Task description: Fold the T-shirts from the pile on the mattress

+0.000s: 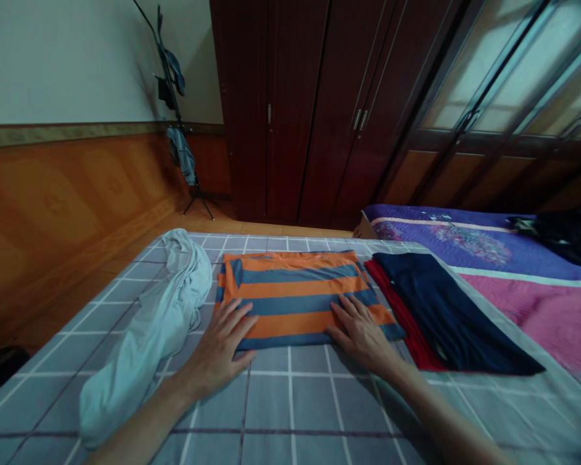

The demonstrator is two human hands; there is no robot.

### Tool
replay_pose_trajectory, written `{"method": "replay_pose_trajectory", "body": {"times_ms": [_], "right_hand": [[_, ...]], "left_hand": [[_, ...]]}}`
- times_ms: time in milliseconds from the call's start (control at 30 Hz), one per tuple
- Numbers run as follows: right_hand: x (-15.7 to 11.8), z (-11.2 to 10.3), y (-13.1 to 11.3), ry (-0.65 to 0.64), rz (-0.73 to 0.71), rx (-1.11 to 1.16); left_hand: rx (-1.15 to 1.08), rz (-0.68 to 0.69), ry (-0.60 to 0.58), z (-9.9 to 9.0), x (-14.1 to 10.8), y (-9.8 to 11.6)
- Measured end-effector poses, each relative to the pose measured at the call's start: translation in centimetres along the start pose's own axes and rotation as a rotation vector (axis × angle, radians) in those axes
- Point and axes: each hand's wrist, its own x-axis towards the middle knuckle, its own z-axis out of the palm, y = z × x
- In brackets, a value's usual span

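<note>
Head view, the only view. Clock directions are taken from the striped garment, with twelve o'clock pointing away from the person.

The orange and blue-grey striped garment (290, 287) lies at the centre, directly before the person, folded to a rough rectangle on a grid-patterned sheet (314, 403). Layered edges show at its nine o'clock side; slight ripples show near its far edge.

The left hand (217, 355) is at seven to eight o'clock, palm down, fingers extended and a little apart. Its fingertips lie over the near left part of the garment; the thumb points in along the near edge. It has hold of nothing.

The right hand (361, 329) is at four o'clock, likewise open and palm down, fingers resting over the near right part of the garment. No pinch or grip is seen. How hard either hand presses cannot be told.

Judgement: the spread, paired placement suits keeping the fabric flat and its two sides even, which a grip would crease.

At three to four o'clock, just beside the garment, a navy cloth (445, 303) lies flat over a red cloth (392, 307), probably overlapped to save room. At eight to nine o'clock, a pale cloth (140, 349) lies loose and bunched; its place off to the side appears to leave the middle free for the hands.

Beyond, a dark wardrobe (290, 110) stands at twelve and a coat stand (178, 116) at eleven. A purple and pink bedcover (411, 226) lies at two.
</note>
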Motion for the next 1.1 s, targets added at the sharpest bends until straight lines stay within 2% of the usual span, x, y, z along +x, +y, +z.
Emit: {"method": "replay_pose_trajectory", "body": {"times_ms": [67,133,367,500,567,667,833,933,1000,1100], "right_hand": [[-0.6,-0.3,-1.1,-0.026,-0.051,0.056],[-1.3,-0.6,-1.0,-0.038,-0.048,0.080],[-4.9,-1.3,3.0,0.005,0.054,0.024],[-5.4,-2.2,1.8,0.008,0.022,0.062],[-4.5,-2.6,0.6,-0.001,-0.021,0.101],[-1.6,-2.6,-0.7,-0.037,-0.091,0.158],[5.3,-1.5,0.1,-0.069,-0.047,0.057],[8.4,-0.7,0.1,-0.061,-0.023,0.032],[9.2,-0.4,-1.1,-0.053,-0.040,0.034],[8.5,0.0,-4.6,-0.073,-0.142,0.058]], "left_hand": [[-0.035,0.053,0.010,-0.7,0.1,0.3],[-0.048,0.046,-0.007,-1.2,0.1,0.6],[-0.031,0.015,-0.102,-1.9,0.1,0.5],[-0.066,0.021,-0.044,-1.9,0.0,0.6],[-0.078,0.048,0.005,-1.6,0.1,0.7],[-0.044,0.069,0.023,-1.1,0.1,0.8],[0.008,0.012,0.076,-0.3,0.2,0.6],[0.054,-0.015,0.070,0.0,0.3,0.5],[0.066,-0.012,0.067,0.1,0.2,0.6],[0.065,0.005,0.113,0.3,0.1,0.6]]}}
